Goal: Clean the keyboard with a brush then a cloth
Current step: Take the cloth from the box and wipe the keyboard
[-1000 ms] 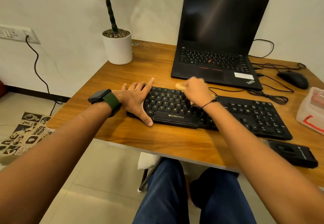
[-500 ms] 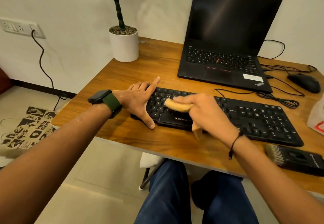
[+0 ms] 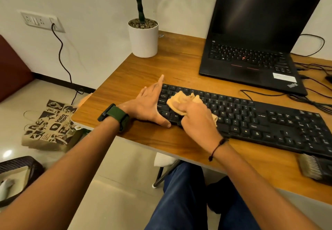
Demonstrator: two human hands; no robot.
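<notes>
A black keyboard (image 3: 260, 120) lies along the front of the wooden desk (image 3: 140, 71). My right hand (image 3: 197, 118) grips a crumpled tan cloth (image 3: 181, 101) and presses it on the keys at the keyboard's left part. My left hand (image 3: 150, 104) lies flat with straight fingers against the keyboard's left end, thumb along its front edge. A black brush (image 3: 316, 169) with pale bristles lies on the desk at the front right, cut off by the frame edge.
An open black laptop (image 3: 251, 59) stands behind the keyboard, with cables (image 3: 305, 98) trailing to its right. A white plant pot (image 3: 143, 39) sits at the desk's back left corner. A printed paper bag (image 3: 50, 125) and a dark basket (image 3: 18, 166) lie on the floor at left.
My right hand has moved the cloth from the keyboard's front edge up onto the left keys. My left hand has stayed at the keyboard's left end. The camera has swung left and closer.
</notes>
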